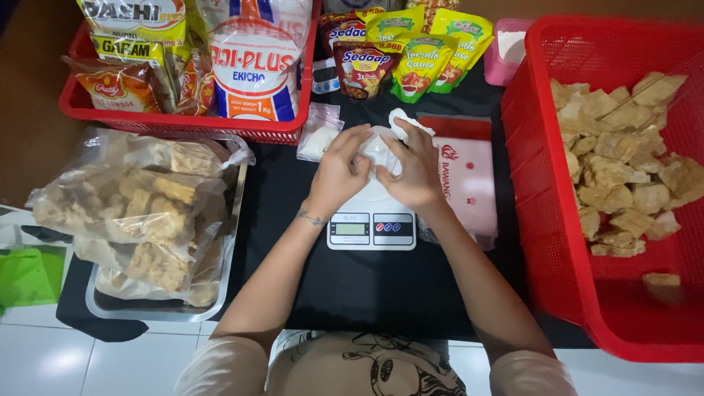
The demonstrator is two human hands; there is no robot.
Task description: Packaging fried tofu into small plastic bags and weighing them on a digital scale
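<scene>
Both my hands meet over a small white digital kitchen scale [371, 228] on a black cloth. My left hand [339, 172] and my right hand [417, 170] pinch the top of a small clear plastic bag [381, 149] with white contents that rests on the scale's platform. The bag's twisted end [400, 121] sticks up beyond my right fingers. Fingers of both hands are closed on the plastic.
A big red basket [543, 227] of pale crackers fills the right. A metal tray [139, 312] with bagged crackers lies on the left. Behind it stands a red basket [176, 125] of seasoning packets. Sauce pouches [422, 62], a small bag of white powder [317, 136] and a pink-white packet [469, 183] lie near the scale.
</scene>
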